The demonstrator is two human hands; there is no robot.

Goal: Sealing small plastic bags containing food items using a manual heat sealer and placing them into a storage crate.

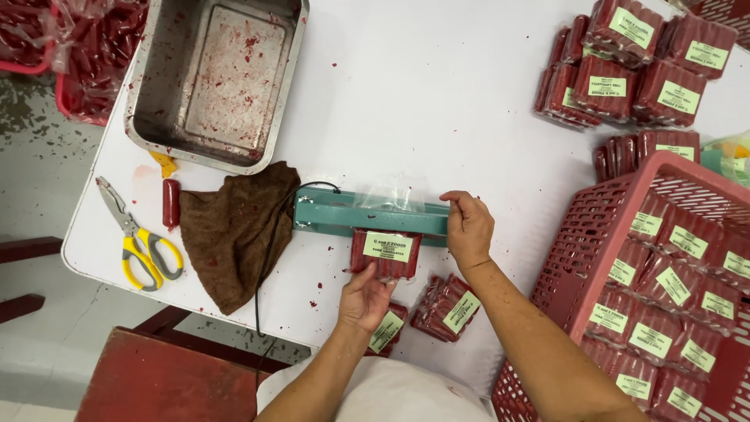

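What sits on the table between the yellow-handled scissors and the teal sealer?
In the head view, a single loose red sausage and then a crumpled brown cloth lie between the scissors and the sealer.

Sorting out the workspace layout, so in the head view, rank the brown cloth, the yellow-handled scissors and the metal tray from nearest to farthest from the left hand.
From the left hand:
1. Brown cloth, just to its left on the table.
2. Yellow-handled scissors, farther left, near the table edge.
3. Metal tray, up at the far side of the table.
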